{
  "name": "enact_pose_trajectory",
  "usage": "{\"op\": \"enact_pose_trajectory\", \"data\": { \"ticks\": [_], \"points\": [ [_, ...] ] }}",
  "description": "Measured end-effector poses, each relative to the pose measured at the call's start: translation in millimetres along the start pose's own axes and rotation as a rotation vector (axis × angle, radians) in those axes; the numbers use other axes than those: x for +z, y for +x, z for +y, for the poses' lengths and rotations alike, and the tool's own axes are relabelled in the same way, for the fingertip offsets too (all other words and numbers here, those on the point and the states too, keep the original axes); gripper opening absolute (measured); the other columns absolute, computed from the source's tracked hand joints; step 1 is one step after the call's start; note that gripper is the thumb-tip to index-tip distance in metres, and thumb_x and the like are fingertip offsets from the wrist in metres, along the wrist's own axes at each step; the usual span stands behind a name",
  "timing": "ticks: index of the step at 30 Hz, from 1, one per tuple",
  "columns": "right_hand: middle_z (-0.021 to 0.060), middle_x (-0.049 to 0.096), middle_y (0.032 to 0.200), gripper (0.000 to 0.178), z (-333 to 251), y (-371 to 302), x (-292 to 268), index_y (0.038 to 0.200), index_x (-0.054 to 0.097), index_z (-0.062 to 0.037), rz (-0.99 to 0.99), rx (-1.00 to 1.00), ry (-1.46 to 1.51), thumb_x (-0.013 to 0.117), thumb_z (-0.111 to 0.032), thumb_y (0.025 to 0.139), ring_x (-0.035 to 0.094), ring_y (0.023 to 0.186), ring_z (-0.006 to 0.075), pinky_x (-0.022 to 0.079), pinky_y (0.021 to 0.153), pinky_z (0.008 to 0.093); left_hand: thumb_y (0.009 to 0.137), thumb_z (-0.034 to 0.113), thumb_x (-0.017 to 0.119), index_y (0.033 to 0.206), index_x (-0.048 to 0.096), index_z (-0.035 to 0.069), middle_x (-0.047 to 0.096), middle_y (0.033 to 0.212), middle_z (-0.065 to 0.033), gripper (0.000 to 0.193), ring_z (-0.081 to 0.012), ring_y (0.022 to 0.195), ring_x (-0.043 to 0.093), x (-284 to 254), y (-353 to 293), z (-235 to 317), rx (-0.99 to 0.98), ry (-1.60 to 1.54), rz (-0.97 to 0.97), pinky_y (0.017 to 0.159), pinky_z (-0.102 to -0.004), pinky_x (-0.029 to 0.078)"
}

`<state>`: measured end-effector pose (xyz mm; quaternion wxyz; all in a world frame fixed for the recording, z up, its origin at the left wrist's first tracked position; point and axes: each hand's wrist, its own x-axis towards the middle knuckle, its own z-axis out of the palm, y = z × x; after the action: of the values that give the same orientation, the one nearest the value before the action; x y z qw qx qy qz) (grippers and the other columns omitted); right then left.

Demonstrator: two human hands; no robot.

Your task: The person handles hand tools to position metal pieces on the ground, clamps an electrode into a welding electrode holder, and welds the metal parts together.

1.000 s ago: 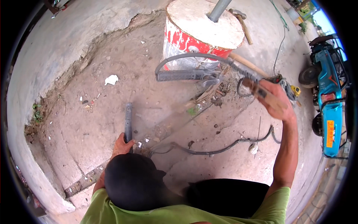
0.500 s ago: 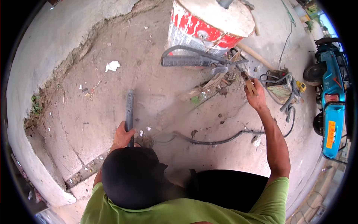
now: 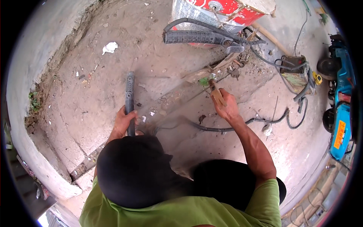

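Note:
My left hand (image 3: 124, 121) is wrapped round the lower part of a dark metal bar (image 3: 130, 90) with holes along its upper end. The bar points away from me over the dusty floor. In my right hand (image 3: 228, 107) is a short brown tool (image 3: 217, 94) with a narrow, darker far end. Its exact kind cannot be made out. It is held just above the floor, right of the bar and apart from it. Beyond it lies an electrode holder (image 3: 196, 37) with a black ribbed grip, a spring and a lever, against a red and white bucket (image 3: 211, 15).
A dark cable (image 3: 223, 129) snakes across the floor in front of me. At right are a worn box (image 3: 297, 73) with cables on it, a yellow tape measure (image 3: 317, 78) and a blue wheeled machine (image 3: 342, 109). A broken concrete edge (image 3: 56, 75) runs along the left.
My right hand has moved left and toward me with the brown tool, away from the cabled box. My left hand keeps its hold on the bar. The whole view has shifted slightly.

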<state>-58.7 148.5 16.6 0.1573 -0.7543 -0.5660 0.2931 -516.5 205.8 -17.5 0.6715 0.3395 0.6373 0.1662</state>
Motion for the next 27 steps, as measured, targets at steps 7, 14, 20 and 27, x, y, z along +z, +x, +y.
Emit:
{"op": "enact_pose_trajectory", "data": {
  "ticks": [7, 14, 20, 27],
  "points": [
    [0.0285, 0.070, 0.087, 0.033, 1, 19, 8, 0.098, 0.066, -0.0035, -0.001, 0.055, -0.074, 0.068, -0.036, 0.100, 0.068, 0.087, 0.0521, 0.055, 0.073, 0.0563, 0.095, 0.015, 0.074, 0.115, 0.058, 0.000, 0.068, 0.084, -0.0084, 0.030, -0.0174, 0.064, 0.066, 8, -2, 5, 0.010, 0.043, 0.039, 0.059, -0.0327, 0.056],
    [0.0278, 0.071, 0.084, 0.030, -2, 21, 10, 0.097, 0.067, -0.0039, 0.018, 0.069, -0.067, 0.069, -0.034, 0.099, 0.068, 0.085, 0.0520, 0.055, 0.072, 0.0568, 0.094, 0.015, 0.075, 0.114, 0.059, 0.001, 0.068, 0.081, -0.0080, 0.030, -0.0178, 0.063, 0.066, 10, 1, 8, -0.041, 0.076, 0.075, 0.060, -0.0328, 0.056],
    [0.0283, 0.071, 0.084, 0.026, -20, 24, 3, 0.095, 0.067, -0.0037, 0.013, 0.063, -0.044, 0.072, -0.029, 0.093, 0.068, 0.083, 0.0524, 0.055, 0.070, 0.0569, 0.094, 0.018, 0.074, 0.119, 0.059, 0.000, 0.068, 0.080, -0.0095, 0.035, -0.0187, 0.059, 0.066, 7, 10, -5, -0.010, 0.157, 0.087, 0.057, -0.0316, 0.054],
    [0.0277, 0.071, 0.082, 0.025, -25, 28, 6, 0.093, 0.068, -0.0034, -0.037, 0.143, -0.059, 0.070, -0.029, 0.092, 0.069, 0.082, 0.0521, 0.055, 0.070, 0.0572, 0.094, 0.018, 0.075, 0.116, 0.059, -0.001, 0.067, 0.078, -0.0095, 0.033, -0.0186, 0.057, 0.065, 10, 9, -5, -0.005, 0.152, 0.126, 0.053, -0.0320, 0.053]
  ]
}}
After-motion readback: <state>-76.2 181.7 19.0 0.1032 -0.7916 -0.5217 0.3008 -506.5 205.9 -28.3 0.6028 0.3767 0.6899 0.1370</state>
